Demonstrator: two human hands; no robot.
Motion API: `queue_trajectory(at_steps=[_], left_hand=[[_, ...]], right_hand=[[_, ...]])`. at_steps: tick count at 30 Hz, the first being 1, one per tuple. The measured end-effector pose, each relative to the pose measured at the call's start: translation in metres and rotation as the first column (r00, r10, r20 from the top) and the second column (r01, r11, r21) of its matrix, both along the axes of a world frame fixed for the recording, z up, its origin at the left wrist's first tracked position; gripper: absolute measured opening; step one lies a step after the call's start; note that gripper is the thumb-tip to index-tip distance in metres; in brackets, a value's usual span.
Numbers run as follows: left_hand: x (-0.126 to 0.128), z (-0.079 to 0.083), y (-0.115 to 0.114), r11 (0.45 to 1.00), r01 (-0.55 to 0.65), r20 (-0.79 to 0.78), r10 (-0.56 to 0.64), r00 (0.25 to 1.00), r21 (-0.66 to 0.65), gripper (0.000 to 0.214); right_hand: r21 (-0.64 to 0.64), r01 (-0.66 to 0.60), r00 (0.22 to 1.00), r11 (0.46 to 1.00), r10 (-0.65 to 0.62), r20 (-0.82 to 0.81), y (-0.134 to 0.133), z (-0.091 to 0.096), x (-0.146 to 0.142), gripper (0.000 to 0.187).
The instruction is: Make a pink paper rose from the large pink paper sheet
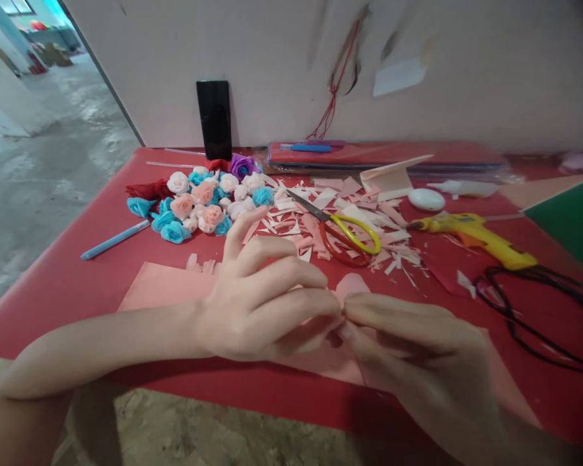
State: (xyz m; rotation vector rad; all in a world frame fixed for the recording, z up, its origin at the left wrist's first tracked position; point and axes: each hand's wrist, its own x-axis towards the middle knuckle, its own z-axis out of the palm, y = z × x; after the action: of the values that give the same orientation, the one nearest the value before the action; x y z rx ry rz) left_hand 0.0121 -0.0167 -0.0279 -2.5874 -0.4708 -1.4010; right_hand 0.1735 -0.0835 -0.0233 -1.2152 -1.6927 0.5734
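Observation:
My left hand (267, 301) and my right hand (418, 343) meet fingertip to fingertip above the table's front edge. Both pinch a small pink paper piece (352, 285), whose rounded top shows above the right fingers; its lower part is hidden. The left little finger is raised, apart from the others. Under the hands lie pink paper sheets (162, 288). Beyond them, scissors (340, 226) with one yellow and one red handle rest on a heap of pink and white paper scraps (291, 223). Paper roses (204, 200) in blue, pink, white, red and purple cluster behind my left hand.
A yellow glue gun (476, 236) lies on the right, its black cord (515, 323) looped in front. A phone (215, 120) leans on the wall. A blue pen (114, 239) lies left. At the back are a white oval object (426, 199) and wrapped paper sheets (393, 153).

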Motion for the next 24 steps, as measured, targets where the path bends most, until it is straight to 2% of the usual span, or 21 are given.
queue_trajectory(at_steps=[15,20,22,24], left_hand=[[-0.003,0.007,0.000,0.998,0.015,-0.034,-0.013,0.999,0.054,0.011],[-0.008,0.014,0.003,0.995,0.073,-0.061,-0.068,0.996,0.073,0.002],[-0.010,0.014,0.003,0.997,0.076,-0.072,-0.075,0.995,0.013,0.007],[-0.011,0.014,0.003,0.995,0.092,-0.075,-0.095,0.993,-0.048,0.012]], right_hand=[[0.060,-0.004,0.991,0.998,-0.004,0.137,0.001,0.012,-0.005,0.026],[0.025,0.026,0.999,0.999,-0.027,0.039,0.002,0.011,-0.006,0.024],[-0.039,0.033,0.998,0.999,-0.035,-0.043,0.002,0.009,-0.005,0.022],[-0.155,-0.016,0.987,0.988,-0.009,-0.158,0.001,0.008,-0.003,0.018]])
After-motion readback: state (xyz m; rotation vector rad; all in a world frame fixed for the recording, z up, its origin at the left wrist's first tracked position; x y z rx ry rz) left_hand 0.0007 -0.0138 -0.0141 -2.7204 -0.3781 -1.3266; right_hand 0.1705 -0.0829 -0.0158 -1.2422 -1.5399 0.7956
